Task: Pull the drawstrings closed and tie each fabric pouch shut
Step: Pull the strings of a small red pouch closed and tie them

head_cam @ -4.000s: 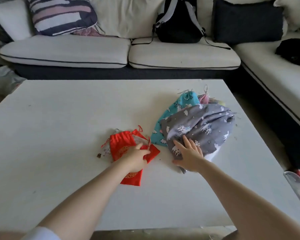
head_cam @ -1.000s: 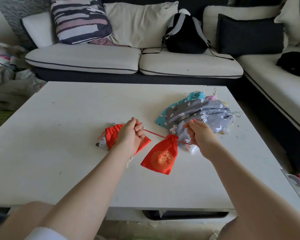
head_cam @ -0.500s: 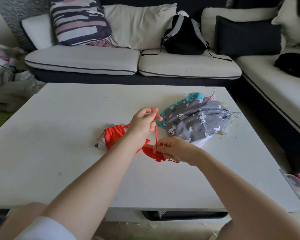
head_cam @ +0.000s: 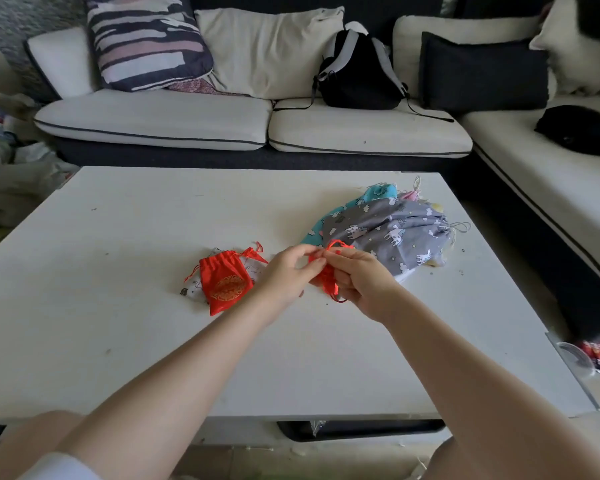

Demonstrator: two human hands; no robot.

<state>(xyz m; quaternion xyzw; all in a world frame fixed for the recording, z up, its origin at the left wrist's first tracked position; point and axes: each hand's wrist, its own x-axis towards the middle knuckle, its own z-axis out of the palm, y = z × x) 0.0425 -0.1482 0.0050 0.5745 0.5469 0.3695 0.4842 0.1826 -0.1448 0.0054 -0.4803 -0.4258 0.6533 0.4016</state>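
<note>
Both hands have drawn together since half a second ago: left hand (head_cam: 288, 271) and right hand (head_cam: 359, 278) pinch a red cord (head_cam: 336, 244) looped above the red pouch (head_cam: 326, 276) held over the table (head_cam: 118, 244). Second pouch (head_cam: 224, 284) lies left; its gold emblem is unreadable.

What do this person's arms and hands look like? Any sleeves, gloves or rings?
Both forearms are bare. A white sleeve edge shows at the left upper arm. The left hand and right hand wear no gloves, and no ring or watch shows. The right fingernails look painted pink-red.
</note>
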